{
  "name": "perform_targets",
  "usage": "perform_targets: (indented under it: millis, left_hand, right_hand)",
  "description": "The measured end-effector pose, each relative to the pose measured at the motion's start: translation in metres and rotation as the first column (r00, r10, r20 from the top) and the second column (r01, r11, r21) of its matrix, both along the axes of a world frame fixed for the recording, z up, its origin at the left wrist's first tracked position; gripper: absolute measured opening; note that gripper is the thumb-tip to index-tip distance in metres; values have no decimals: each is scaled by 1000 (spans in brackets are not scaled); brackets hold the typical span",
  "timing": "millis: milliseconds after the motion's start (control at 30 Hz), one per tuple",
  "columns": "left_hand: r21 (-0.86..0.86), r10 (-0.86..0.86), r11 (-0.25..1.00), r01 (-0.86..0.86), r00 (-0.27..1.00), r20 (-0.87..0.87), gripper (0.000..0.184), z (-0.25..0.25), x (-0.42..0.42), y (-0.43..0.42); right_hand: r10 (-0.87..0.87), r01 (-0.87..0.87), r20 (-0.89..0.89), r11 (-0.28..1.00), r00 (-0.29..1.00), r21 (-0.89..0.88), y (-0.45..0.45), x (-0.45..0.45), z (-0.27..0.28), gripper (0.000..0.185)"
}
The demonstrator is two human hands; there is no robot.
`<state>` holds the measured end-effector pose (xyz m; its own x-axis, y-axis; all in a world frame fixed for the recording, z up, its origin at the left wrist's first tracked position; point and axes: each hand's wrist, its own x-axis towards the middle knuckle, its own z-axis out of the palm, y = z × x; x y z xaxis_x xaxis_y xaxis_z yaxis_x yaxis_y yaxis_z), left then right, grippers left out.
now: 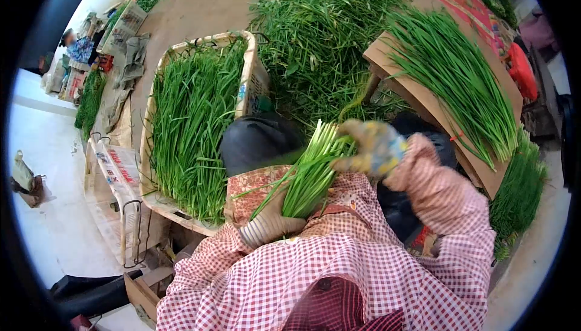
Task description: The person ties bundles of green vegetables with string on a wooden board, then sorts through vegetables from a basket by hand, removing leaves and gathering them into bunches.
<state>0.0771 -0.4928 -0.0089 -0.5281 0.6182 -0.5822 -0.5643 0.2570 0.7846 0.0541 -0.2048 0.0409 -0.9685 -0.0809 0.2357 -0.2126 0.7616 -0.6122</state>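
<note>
My left hand point(272, 222), in a pale ribbed-cuff glove, is wrapped round a bunch of garlic chives point(310, 176) over my lap. The white stem ends point up and away from me, while some green blades stick out to the left. My right hand point(376, 148), in a worn yellow and blue glove, is beside the stem ends on the right. Its thumb and fingers look apart around some blades at the edge of the bunch; motion blurs them a little. Beneath the bunch is a patterned red cloth point(257, 183) on my lap.
A cream plastic crate point(249, 71) packed with chives point(196, 125) stands at my left. Ahead lies a loose heap of greens point(321, 34). On the right, a low board point(508, 176) bears laid-out chives point(454, 71). A person point(80, 46) is at the far left.
</note>
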Motion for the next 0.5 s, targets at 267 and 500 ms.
perform_targets:
  millis: [267,500]
  left_hand:
    - [-9,7,1000,-9,982,-191,101,-18,8,-20]
    - [-46,11,999,-18,989,-150,92,-40,11,-25]
  right_hand:
    - [269,-177,526,959,807,-220,-39,6,-60,57]
    - [437,-413,369,899,820,-147,-49,-14,-164,42]
